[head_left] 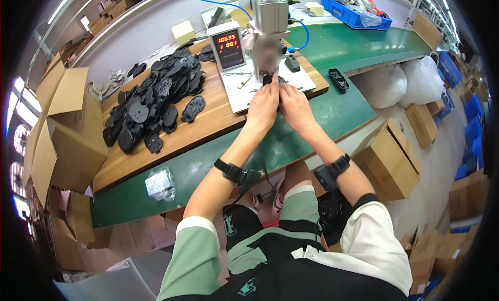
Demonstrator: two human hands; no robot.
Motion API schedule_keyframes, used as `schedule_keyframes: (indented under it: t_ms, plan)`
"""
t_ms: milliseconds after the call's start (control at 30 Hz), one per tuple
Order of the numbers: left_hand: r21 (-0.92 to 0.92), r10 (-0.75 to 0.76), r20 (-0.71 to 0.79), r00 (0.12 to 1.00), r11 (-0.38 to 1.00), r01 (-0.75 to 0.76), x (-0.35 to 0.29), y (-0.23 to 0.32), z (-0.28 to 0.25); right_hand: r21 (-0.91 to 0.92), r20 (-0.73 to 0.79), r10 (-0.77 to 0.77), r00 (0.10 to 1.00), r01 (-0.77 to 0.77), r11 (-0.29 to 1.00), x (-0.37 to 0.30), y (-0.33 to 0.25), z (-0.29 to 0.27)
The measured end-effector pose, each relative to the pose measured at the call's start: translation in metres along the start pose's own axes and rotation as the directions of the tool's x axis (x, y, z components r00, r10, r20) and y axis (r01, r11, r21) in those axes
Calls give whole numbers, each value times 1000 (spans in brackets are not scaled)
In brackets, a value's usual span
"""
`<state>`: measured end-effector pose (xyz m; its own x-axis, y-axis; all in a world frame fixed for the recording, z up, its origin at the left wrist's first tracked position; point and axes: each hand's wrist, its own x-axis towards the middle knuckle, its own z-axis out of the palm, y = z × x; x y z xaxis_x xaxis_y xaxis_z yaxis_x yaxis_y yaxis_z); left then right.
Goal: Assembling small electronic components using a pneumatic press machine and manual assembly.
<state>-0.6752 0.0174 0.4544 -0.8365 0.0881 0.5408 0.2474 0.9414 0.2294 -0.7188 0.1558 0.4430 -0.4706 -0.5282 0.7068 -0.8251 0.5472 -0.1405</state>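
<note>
A: How do the fingers stand?
B: The left hand's (263,108) are nearly straight and close together; the right hand's (295,104) are slightly bent, just beside them.
A: Holding anything?
B: A small black plastic part (267,81) sits at the fingertips, partly hidden, below an upright silver metal press (271,18). I cannot tell whether either hand grips it.
A: And around them?
B: Beneath the fingers, a flat white rectangular plate (236,97). Left of them, a boxy white counter with red digits (227,45), then a heap of flat black plastic shells (165,83). Right, a long black hollow shell (339,81) on the green table (338,110).
</note>
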Motion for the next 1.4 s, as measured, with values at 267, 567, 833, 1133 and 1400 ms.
schedule_keyframes:
  t_ms: [267, 567, 833, 1133, 1400]
  plan:
    - [203, -185, -214, 959, 952, 229, -76, -105, -51, -21, 166, 48, 985, -45, 999, 14, -6, -2]
    - [219, -161, 157, 974, 968, 125, -147, -119, -75, -58, 159, 127, 979, -119, 991, 6, 1, 0]
    - [173, -42, 201, 979, 985, 7, -148, -130, -83, -18, 164, 103, 981, -101, 995, 14, -2, 4]
    - [164, -42, 219, 975, 987, 6, -147, -107, -88, -2, 89, 74, 993, -74, 997, 10, 10, -2]
    - [92, -143, 198, 970, 988, 127, -178, -112, -106, 26, 59, 74, 996, -76, 997, 14, -9, 20]
